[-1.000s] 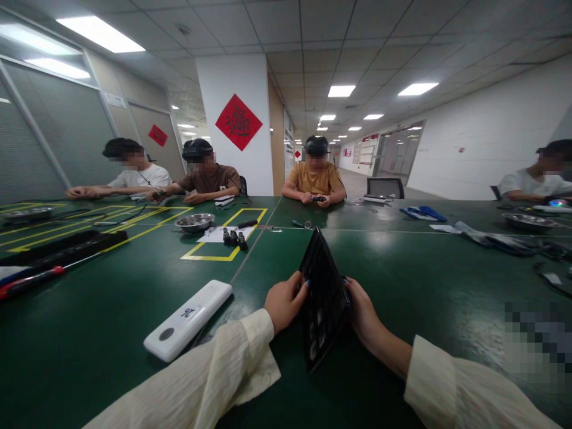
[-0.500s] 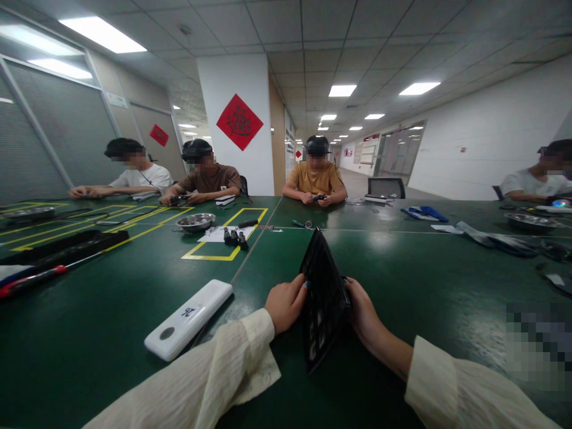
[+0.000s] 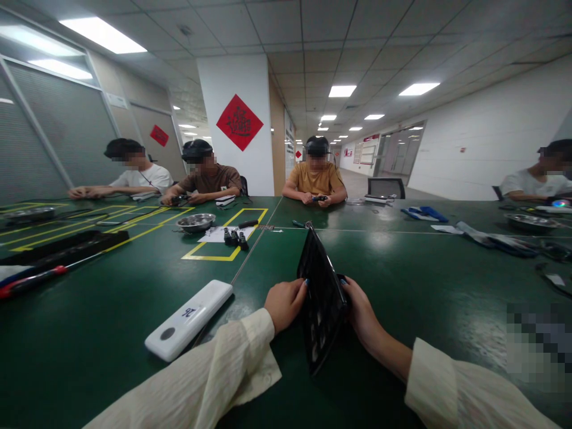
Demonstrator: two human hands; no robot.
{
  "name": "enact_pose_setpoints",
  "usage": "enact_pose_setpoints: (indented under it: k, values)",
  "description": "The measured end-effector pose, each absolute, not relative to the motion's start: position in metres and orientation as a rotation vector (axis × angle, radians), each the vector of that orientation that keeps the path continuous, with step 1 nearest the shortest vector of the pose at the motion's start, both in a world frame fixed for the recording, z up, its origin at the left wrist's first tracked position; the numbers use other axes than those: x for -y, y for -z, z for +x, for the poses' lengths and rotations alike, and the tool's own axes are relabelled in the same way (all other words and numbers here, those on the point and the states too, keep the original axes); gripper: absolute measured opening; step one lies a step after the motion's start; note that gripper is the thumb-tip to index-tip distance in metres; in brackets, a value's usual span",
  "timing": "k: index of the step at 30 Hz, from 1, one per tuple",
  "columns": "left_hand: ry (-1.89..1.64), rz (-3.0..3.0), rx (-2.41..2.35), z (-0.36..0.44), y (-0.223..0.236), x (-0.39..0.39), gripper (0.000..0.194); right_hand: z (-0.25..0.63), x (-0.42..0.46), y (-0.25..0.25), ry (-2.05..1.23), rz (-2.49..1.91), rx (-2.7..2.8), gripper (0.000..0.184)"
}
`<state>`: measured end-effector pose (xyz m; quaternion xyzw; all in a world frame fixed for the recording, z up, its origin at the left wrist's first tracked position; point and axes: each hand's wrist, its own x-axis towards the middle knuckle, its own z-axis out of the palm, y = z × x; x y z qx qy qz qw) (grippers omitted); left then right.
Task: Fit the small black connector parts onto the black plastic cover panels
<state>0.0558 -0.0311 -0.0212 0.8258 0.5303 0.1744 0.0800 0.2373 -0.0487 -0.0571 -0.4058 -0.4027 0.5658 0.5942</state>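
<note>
A dark, flat panel point(image 3: 322, 304) is held tilted at lower centre of the frame, clamped between the left hand point(image 3: 285, 306) and right hand point(image 3: 363, 311); a white device point(image 3: 196, 316) is noted at lower left.

The tablet-like object point(image 3: 320, 304) is black. The sleeves point(image 3: 210, 366) are cream. The counter point(image 3: 402, 262) is dark green, with yellow tape lines point(image 3: 212, 258). The long device point(image 3: 196, 319) is white, with dark writing point(image 3: 187, 311) and one grey oval point(image 3: 167, 333). The diamond-shaped poster point(image 3: 239, 122) is red, with black characters point(image 3: 240, 126).

Dark marking point(image 3: 188, 311), seemingly "26", on white device point(image 3: 196, 320), black characters point(image 3: 240, 121) on red diamond sign point(image 3: 239, 107), not legible
</note>
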Motion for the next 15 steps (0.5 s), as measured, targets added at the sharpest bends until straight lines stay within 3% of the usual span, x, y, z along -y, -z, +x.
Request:
enact_pose_setpoints:
  k: [15]
  values:
    - [-0.549,2.467,-1.503,0.0530,0.0236,0.0294,0.048,0.2334,0.0554,0.0490,-1.214,-1.040,0.985,0.069]
